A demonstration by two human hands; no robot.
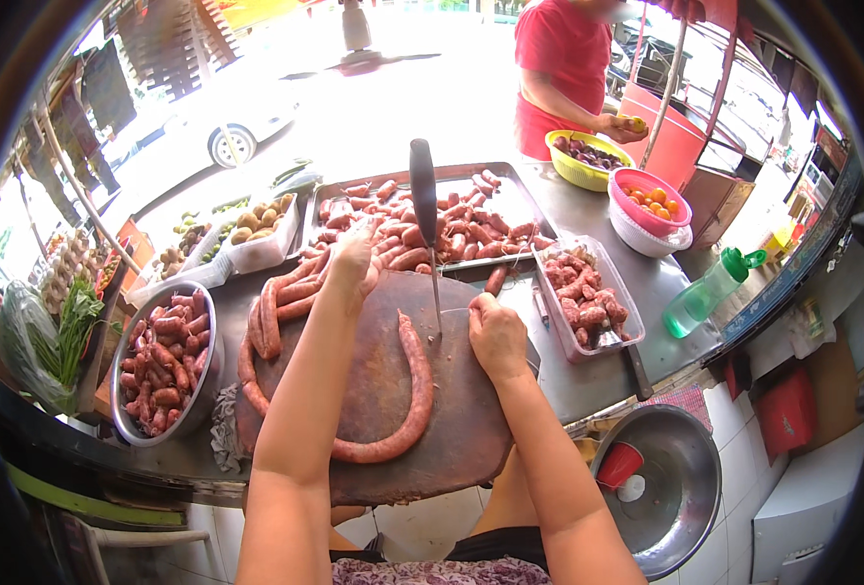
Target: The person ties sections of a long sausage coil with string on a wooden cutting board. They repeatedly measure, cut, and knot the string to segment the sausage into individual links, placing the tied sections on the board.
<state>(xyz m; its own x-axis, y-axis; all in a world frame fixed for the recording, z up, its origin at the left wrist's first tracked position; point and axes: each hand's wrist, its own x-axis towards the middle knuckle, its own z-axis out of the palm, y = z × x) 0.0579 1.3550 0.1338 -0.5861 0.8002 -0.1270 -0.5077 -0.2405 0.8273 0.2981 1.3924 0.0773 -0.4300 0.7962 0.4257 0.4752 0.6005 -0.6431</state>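
My left hand (359, 256) reaches over the near edge of the metal tray (538, 201), among raw sausage links; its fingertips are partly lost against the bright links. My right hand (498, 333) is closed at the right side of the round wooden chopping board (468, 417), and a faint thin string (458, 308) seems to run from its fingers. Between the hands, a knife (423, 194) with a dark handle stands upright, its tip on the board. One long, untied sausage (419, 387) curves over the wood. More sausage rope (271, 314) lies coiled on the left, partly behind my left forearm.
At left stands a metal bowl of sausages (216, 351) beside a crumpled cloth (226, 431). A plastic tub of meat (626, 340), a knife handle (638, 373) and a green bottle (702, 292) are at right. Below sits a metal basin (666, 526). A person (564, 66) stands across the table.
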